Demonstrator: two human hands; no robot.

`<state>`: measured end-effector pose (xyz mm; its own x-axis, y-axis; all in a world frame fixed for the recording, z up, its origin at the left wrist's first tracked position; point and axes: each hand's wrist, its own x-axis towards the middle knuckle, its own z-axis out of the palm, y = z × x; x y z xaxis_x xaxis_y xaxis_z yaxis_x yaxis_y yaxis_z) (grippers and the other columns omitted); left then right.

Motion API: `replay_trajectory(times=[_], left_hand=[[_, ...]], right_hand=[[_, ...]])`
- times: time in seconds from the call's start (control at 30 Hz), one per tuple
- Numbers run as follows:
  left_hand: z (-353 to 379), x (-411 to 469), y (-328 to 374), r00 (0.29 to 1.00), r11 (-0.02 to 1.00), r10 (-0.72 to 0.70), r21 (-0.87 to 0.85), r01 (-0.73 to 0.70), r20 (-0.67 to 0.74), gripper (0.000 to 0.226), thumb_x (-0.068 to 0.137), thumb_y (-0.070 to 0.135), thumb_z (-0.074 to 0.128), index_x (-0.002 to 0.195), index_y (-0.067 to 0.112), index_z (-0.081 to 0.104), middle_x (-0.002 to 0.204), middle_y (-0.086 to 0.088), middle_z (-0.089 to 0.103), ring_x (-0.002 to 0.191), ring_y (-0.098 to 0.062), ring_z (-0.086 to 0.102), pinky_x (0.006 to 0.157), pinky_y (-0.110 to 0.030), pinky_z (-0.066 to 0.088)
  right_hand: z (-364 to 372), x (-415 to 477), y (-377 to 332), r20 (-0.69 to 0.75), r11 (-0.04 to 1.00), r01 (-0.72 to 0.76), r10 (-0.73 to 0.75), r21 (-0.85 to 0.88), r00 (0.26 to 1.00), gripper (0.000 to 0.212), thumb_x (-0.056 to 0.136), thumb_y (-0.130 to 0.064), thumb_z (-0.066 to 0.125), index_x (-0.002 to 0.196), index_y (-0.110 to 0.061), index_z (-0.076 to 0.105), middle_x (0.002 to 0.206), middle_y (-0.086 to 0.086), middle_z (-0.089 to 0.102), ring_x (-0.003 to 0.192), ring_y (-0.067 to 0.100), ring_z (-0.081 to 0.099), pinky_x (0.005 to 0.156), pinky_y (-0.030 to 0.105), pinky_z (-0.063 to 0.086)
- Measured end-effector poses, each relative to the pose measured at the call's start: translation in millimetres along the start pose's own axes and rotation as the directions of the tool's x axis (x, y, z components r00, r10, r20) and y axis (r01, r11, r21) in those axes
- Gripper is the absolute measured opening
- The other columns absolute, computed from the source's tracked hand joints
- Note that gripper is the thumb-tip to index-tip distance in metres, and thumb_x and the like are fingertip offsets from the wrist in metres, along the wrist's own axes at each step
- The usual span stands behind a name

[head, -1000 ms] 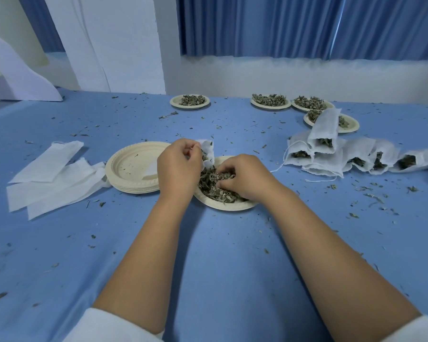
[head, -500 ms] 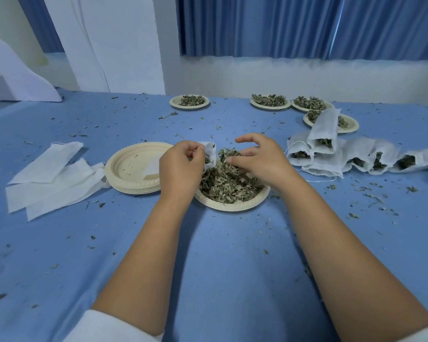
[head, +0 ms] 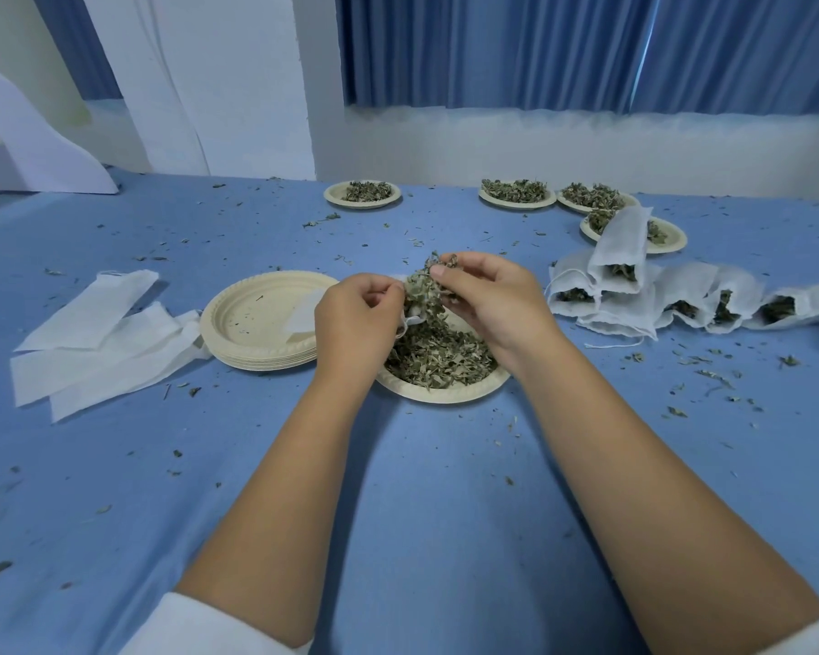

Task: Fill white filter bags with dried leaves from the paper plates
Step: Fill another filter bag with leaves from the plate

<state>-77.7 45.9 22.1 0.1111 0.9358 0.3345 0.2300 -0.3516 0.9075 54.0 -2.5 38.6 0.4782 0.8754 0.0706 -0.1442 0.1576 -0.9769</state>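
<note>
The left hand (head: 355, 319) is pinching open a white filter bag (head: 405, 323) while the right hand (head: 490, 300) is holding dried green leaves (head: 424, 288) in its grip over a beige paper plate (head: 445, 395). Filled white bags (head: 630, 300) are lying at two o'clock, with flat empty bags (head: 95, 333) waiting at nine and leaf-laden plates (head: 516, 204) at twelve.

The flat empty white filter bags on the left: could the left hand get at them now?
Probably not at once: the left hand pinches an open white filter bag. The way to the flat empty bags looks free, over the stack of cream paper plates.
</note>
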Motion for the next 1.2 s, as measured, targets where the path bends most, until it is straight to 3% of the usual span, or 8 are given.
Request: replay_trajectory(times=[0.17,0.4,0.67,0.77,0.87,0.97,1.07,1.2], left_hand=[[0.4,-1.5,3.5,0.998,0.994,-0.058,-0.095,0.059,0.021,0.021,0.086,0.015,0.061,0.071,0.028,0.067,0.053,0.012,0.063,0.059,-0.008,0.062,0.066,-0.024,0.049],[-2.2,-3.0,8.5,0.995,0.984,-0.091,-0.148,0.095,0.03,0.018,0.087,0.014,0.059,0.075,0.022,0.068,0.049,0.011,0.062,0.051,0.001,0.057,0.057,-0.009,0.046],[-0.1,-3.6,6.6,0.997,0.99,-0.071,-0.116,0.075,0.041,0.012,0.089,0.015,0.061,0.082,0.018,0.07,0.047,0.011,0.058,0.051,-0.001,0.056,0.059,-0.012,0.046],[0.0,-2.2,4.9,0.998,0.991,-0.067,-0.117,0.068,0.011,0.01,0.089,0.017,0.062,0.085,0.016,0.071,0.046,0.01,0.059,0.05,0.0,0.055,0.055,-0.008,0.042],[0.3,-2.6,4.4,0.998,0.992,-0.065,-0.105,0.066,0.019,0.012,0.088,0.016,0.061,0.082,0.019,0.071,0.047,0.01,0.06,0.051,-0.001,0.056,0.056,-0.009,0.044],[1.2,-3.2,4.7,0.997,0.993,-0.066,-0.098,0.068,0.028,0.013,0.088,0.015,0.06,0.081,0.02,0.07,0.048,0.01,0.06,0.052,0.0,0.057,0.057,-0.01,0.045],[0.6,-4.1,6.0,0.996,0.988,-0.085,-0.123,0.089,0.035,0.013,0.09,0.016,0.06,0.081,0.019,0.069,0.046,0.01,0.06,0.05,0.001,0.057,0.056,-0.009,0.044],[0.6,-4.9,7.9,0.992,0.988,-0.097,-0.116,0.105,0.075,0.013,0.09,0.019,0.062,0.079,0.02,0.07,0.045,0.01,0.058,0.052,-0.001,0.056,0.061,-0.013,0.046]], right_hand=[[9.8,-2.6,11.4,-0.065,0.965,0.067,-0.086,-0.254,0.994,0.028,0.075,-0.013,0.084,0.087,-0.021,0.06,0.091,0.002,0.063,0.08,0.014,0.063,0.078,0.029,0.055],[8.9,-1.7,15.8,0.055,0.803,0.216,-0.224,-0.555,0.973,0.025,0.073,-0.012,0.084,0.071,-0.025,0.063,0.066,-0.013,0.059,0.053,-0.005,0.05,0.056,0.006,0.038],[5.3,-0.2,16.0,0.134,0.705,0.255,-0.223,-0.662,0.965,0.008,0.079,-0.015,0.071,0.071,-0.015,0.07,0.061,-0.008,0.064,0.055,0.002,0.051,0.054,0.007,0.04],[6.8,2.5,13.6,0.124,0.823,0.159,-0.108,-0.545,0.986,0.038,0.08,-0.032,0.063,0.084,0.005,0.067,0.065,0.006,0.053,0.067,0.011,0.05,0.082,0.036,0.059],[9.4,1.9,13.0,0.107,0.842,0.115,-0.068,-0.527,0.992,0.057,0.08,-0.046,0.065,0.094,0.009,0.064,0.075,0.002,0.05,0.073,0.014,0.048,0.086,0.058,0.051],[7.4,0.0,14.4,0.103,0.845,0.133,-0.093,-0.518,0.99,0.028,0.084,-0.039,0.07,0.08,-0.012,0.077,0.068,-0.016,0.065,0.066,-0.002,0.058,0.076,0.037,0.058],[5.7,-0.7,15.4,0.139,0.843,0.188,-0.135,-0.503,0.981,0.001,0.084,-0.023,0.075,0.083,-0.024,0.076,0.072,-0.016,0.071,0.067,-0.007,0.061,0.07,0.017,0.046],[5.1,1.3,19.2,0.09,0.821,0.19,-0.168,-0.538,0.982,0.012,0.08,-0.012,0.079,0.09,-0.016,0.072,0.08,-0.009,0.069,0.069,-0.006,0.059,0.069,0.009,0.044]])
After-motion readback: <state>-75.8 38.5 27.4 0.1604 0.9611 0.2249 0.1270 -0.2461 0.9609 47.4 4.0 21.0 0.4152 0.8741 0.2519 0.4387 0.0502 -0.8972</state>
